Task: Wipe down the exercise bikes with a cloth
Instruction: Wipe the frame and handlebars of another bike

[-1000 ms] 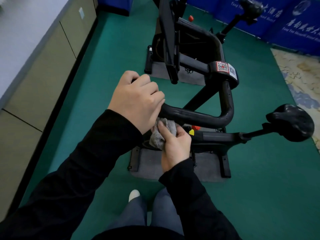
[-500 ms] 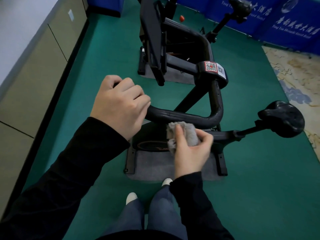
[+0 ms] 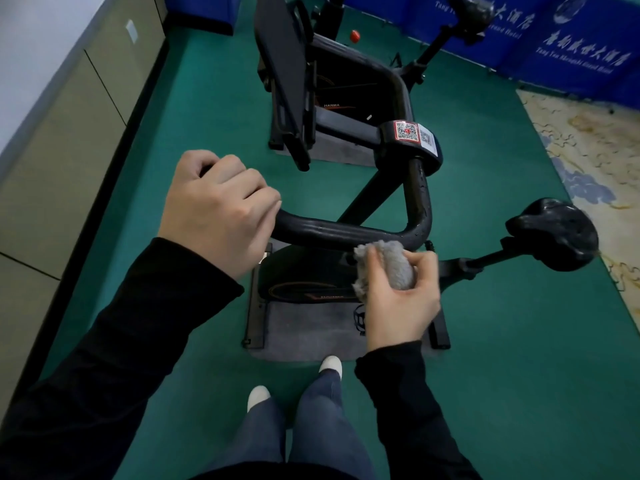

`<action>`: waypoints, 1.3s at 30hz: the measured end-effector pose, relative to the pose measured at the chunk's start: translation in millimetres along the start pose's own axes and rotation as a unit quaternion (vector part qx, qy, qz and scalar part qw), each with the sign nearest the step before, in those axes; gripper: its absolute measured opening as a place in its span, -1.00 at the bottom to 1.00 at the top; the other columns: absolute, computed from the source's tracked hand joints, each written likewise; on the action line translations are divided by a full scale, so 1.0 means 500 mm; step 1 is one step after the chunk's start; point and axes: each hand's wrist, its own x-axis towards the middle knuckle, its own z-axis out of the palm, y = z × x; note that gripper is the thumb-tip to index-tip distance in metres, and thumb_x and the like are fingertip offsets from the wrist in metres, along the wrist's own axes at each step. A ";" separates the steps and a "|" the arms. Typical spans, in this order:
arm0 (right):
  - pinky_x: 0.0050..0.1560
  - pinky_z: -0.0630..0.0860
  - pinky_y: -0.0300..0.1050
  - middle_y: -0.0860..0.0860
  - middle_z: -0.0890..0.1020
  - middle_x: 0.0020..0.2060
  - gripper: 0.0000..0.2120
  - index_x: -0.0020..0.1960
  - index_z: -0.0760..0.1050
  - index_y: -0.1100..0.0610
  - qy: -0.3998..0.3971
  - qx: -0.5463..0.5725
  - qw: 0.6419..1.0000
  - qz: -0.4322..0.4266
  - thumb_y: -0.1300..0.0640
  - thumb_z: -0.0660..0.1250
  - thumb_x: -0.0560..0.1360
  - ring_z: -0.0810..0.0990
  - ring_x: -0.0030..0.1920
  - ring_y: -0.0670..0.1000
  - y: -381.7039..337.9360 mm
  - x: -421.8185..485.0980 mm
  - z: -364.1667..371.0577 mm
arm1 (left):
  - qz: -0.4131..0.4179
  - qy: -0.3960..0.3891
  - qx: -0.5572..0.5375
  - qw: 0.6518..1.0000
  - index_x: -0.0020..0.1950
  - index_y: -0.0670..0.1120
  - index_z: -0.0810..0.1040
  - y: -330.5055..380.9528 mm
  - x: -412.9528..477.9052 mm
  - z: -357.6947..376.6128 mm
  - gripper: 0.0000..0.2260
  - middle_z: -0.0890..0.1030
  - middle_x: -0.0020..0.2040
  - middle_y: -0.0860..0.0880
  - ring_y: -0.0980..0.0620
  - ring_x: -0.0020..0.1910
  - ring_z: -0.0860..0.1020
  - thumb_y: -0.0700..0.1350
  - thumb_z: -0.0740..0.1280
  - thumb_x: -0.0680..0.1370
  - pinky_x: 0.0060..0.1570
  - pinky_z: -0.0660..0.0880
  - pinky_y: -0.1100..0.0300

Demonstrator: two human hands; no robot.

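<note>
A black exercise bike stands in front of me with a curved black handlebar (image 3: 349,233) and a black saddle (image 3: 554,233) out to the right. My left hand (image 3: 218,216) grips the left end of the handlebar. My right hand (image 3: 398,292) holds a bunched grey cloth (image 3: 388,265) just under the handlebar's right bend, the cloth touching the bar's underside. A QR-code sticker (image 3: 407,130) sits on the handlebar clamp.
A second black exercise bike (image 3: 311,84) stands behind the first, each on a grey mat (image 3: 304,334) over green carpet. Beige cabinets (image 3: 69,140) line the left wall. Blue banners (image 3: 571,39) close off the back right. My legs and white shoes (image 3: 330,365) are below.
My right hand has slid the cloth rightward along the handlebar, from beside my left hand to the right bend. My left hand keeps its grip on the bar's left end.
</note>
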 end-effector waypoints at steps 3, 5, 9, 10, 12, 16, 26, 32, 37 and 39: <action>-0.32 0.56 -0.12 -0.11 0.58 -0.37 -0.73 -0.24 0.40 0.05 -0.055 -0.016 0.998 -0.040 0.07 0.51 0.37 0.56 -0.34 -0.12 -0.023 -0.024 0.027 | -0.006 -0.005 0.002 1.000 -0.24 -0.10 0.58 0.002 0.000 0.000 -0.74 0.62 -0.25 -0.01 -0.12 -0.21 0.55 -0.11 0.18 0.58 -0.02 0.29 0.03; -0.31 0.56 -0.07 -0.09 0.57 -0.35 -0.73 -0.23 0.41 0.06 -0.075 -0.039 0.995 -0.058 0.04 0.51 0.38 0.56 -0.33 -0.10 -0.028 -0.018 0.020 | -0.008 -0.012 0.003 1.000 -0.23 -0.10 0.58 0.002 0.000 -0.001 -0.74 0.62 -0.25 -0.01 -0.12 -0.20 0.55 -0.11 0.18 0.58 0.00 0.28 0.02; -0.29 0.61 -0.07 -0.18 0.58 -0.30 -0.76 -0.17 0.43 0.00 -0.029 -0.043 0.996 -0.070 0.02 0.51 0.39 0.59 -0.29 -0.17 -0.037 0.024 -0.030 | -0.021 -0.021 0.001 1.000 -0.22 -0.10 0.59 0.006 0.001 -0.006 -0.72 0.63 -0.25 -0.01 -0.10 -0.16 0.56 -0.07 0.18 0.59 0.12 0.28 0.01; -0.25 0.61 -0.06 -0.17 0.59 -0.26 -0.77 -0.12 0.43 -0.01 -0.018 -0.037 0.995 -0.092 0.02 0.49 0.40 0.61 -0.25 -0.15 -0.043 0.032 -0.034 | -0.027 -0.019 0.003 0.999 -0.22 -0.09 0.60 0.009 0.001 -0.006 -0.72 0.63 -0.24 0.00 -0.08 -0.15 0.57 -0.06 0.18 0.59 0.17 0.26 0.01; -0.16 0.60 -0.07 -0.07 0.58 -0.14 -0.76 0.00 0.43 0.02 -0.026 -0.049 0.987 -0.153 0.07 0.46 0.43 0.61 -0.14 -0.05 -0.054 0.044 -0.023 | -0.037 -0.016 0.003 0.999 -0.21 -0.07 0.61 0.019 0.002 -0.005 -0.73 0.63 -0.23 0.02 -0.06 -0.11 0.57 -0.05 0.19 0.58 0.26 0.21 0.01; 0.01 0.45 0.06 -0.05 0.51 -0.07 -0.73 0.12 0.48 0.15 -0.136 -0.132 0.955 -0.230 0.15 0.41 0.45 0.49 0.00 0.06 -0.059 0.033 0.046 | -0.043 -0.029 0.002 0.999 -0.20 -0.05 0.62 0.035 -0.006 0.001 -0.73 0.63 -0.19 0.04 -0.05 -0.10 0.57 -0.04 0.19 0.58 0.23 0.19 0.05; 0.05 0.30 0.01 -0.01 0.63 -0.12 -0.77 0.10 0.57 0.10 -0.133 -0.221 0.930 -0.262 0.11 0.33 0.46 0.52 0.01 0.11 -0.040 0.053 0.039 | -0.052 -0.030 0.009 0.998 -0.22 -0.03 0.60 0.036 -0.005 0.000 -0.78 0.62 -0.19 0.05 -0.04 -0.12 0.57 -0.04 0.23 0.56 0.12 0.20 0.09; 0.05 0.27 -0.02 -0.06 0.65 -0.12 -0.77 0.10 0.56 0.06 -0.186 -0.250 0.894 -0.323 0.07 0.32 0.46 0.53 0.04 0.05 -0.066 0.034 0.063 | -0.076 -0.034 0.018 0.996 -0.22 -0.04 0.61 0.051 0.000 0.001 -0.75 0.63 -0.21 0.04 -0.05 -0.12 0.57 -0.03 0.21 0.57 0.18 0.21 0.06; 0.09 0.33 0.02 0.09 0.59 0.00 -0.83 0.02 0.59 0.15 -0.118 -0.254 0.927 -0.248 0.12 0.38 0.46 0.46 0.10 0.13 -0.030 0.093 0.003 | -0.090 -0.020 -0.017 0.996 -0.20 -0.05 0.61 0.073 0.003 0.005 -0.77 0.62 -0.20 0.03 -0.05 -0.07 0.57 -0.05 0.21 0.56 0.31 0.18 0.03; 0.07 0.37 -0.03 0.13 0.57 -0.04 -0.85 0.00 0.60 0.22 -0.115 -0.238 0.928 -0.265 0.19 0.40 0.45 0.45 0.04 0.14 -0.027 0.090 0.006 | -0.080 -0.034 -0.048 0.995 -0.15 -0.07 0.62 0.100 0.001 0.015 -0.81 0.63 -0.16 0.01 -0.06 -0.04 0.57 -0.07 0.24 0.54 0.32 0.21 0.01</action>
